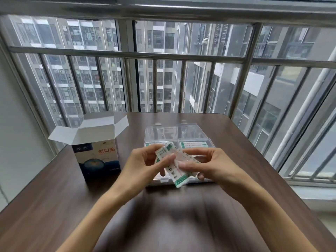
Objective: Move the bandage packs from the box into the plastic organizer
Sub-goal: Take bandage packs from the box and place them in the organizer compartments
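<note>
A blue and white bandage box (99, 157) stands upright on the table with its top flaps open. To its right lies the clear plastic organizer (209, 144), its lid raised at the back; a bandage pack (195, 144) lies in its rear right compartment. Above the organizer's front, my left hand (145, 164) and my right hand (201, 165) both pinch a bunch of white bandage packs with green ends (175, 171), fanned out between them. The organizer's front compartments are hidden behind my hands.
The dark wooden table (172, 215) ends at a window with metal guard bars (154, 84) directly behind the box and organizer. A white window sill (312, 191) runs along the right edge, a pale wall (16, 133) stands on the left.
</note>
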The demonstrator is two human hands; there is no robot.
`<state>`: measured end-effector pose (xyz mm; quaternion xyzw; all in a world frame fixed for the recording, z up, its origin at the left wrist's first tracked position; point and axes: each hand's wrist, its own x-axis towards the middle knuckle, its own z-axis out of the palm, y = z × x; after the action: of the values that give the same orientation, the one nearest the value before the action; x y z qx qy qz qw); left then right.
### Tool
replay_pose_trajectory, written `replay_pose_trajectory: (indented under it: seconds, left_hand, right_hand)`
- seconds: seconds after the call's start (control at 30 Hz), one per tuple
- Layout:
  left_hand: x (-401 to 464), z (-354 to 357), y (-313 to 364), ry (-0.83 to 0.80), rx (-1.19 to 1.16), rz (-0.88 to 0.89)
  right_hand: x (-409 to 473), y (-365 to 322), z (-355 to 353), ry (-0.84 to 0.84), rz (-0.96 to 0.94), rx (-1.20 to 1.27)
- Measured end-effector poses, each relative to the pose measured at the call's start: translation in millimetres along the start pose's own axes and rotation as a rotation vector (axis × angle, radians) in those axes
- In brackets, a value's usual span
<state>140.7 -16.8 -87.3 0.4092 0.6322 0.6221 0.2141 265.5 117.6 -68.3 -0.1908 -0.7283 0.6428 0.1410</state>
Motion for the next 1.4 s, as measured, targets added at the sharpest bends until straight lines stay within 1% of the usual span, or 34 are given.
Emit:
replay_pose_trajectory:
  seconds: [0.07,0.17,0.27,0.37,0.5,0.53,0.7,0.8,0.87,0.93,1.03,1.1,1.17,1.23,1.3,1.4]
  left_hand:
    - [-2,0,1,-0.032,-0.02,0.024]
    - [-3,2,0,0.024,-0.009,0.094]
    - [-1,4,-2,0.121,-0.01,0.138]
    - [1,6,-8,0.207,0.058,0.169]
    - [-1,13,-11,0.259,0.095,0.183]
    - [-1,15,-11,0.272,0.097,0.189]
    - [0,23,-13,0.347,0.108,0.263]
    - [1,22,-13,0.441,0.136,0.332]
    - [2,22,-15,0.479,0.13,0.346]
    - [3,22,-14,0.488,0.123,0.353]
    - [2,22,-10,0.441,0.115,0.399]
    - [2,21,-8,0.425,0.069,0.417]
    - [3,24,-6,0.451,-0.001,0.424]
    - [7,26,-6,0.517,-0.051,0.408]
    - [14,27,-7,0.579,-0.056,0.38]
    - [23,28,-7,0.611,0.047,0.291]
  right_hand:
    - [-2,0,0,-0.023,0.026,-0.023]
    - [-1,0,2,0.027,-0.017,-0.013]
    - [-1,2,10,0.061,-0.104,-0.019]
    - [-4,7,25,0.051,-0.208,-0.055]
    - [-5,10,37,0.095,-0.326,-0.103]
    - [-4,11,38,0.096,-0.32,-0.082]
    - [-3,8,38,0.045,-0.24,0.169]
    - [-2,9,41,0.005,-0.217,0.166]
    - [-2,11,46,-0.042,-0.212,0.166]
    - [-2,11,50,-0.097,-0.201,0.194]
    - [0,10,49,-0.144,-0.16,0.256]
    - [2,10,47,-0.194,-0.112,0.308]
    - [3,9,46,-0.237,-0.07,0.353]
    - [3,7,46,-0.236,-0.063,0.36]
    - [2,5,45,-0.196,-0.096,0.331]
    - [4,-1,43,-0.1,-0.172,0.302]
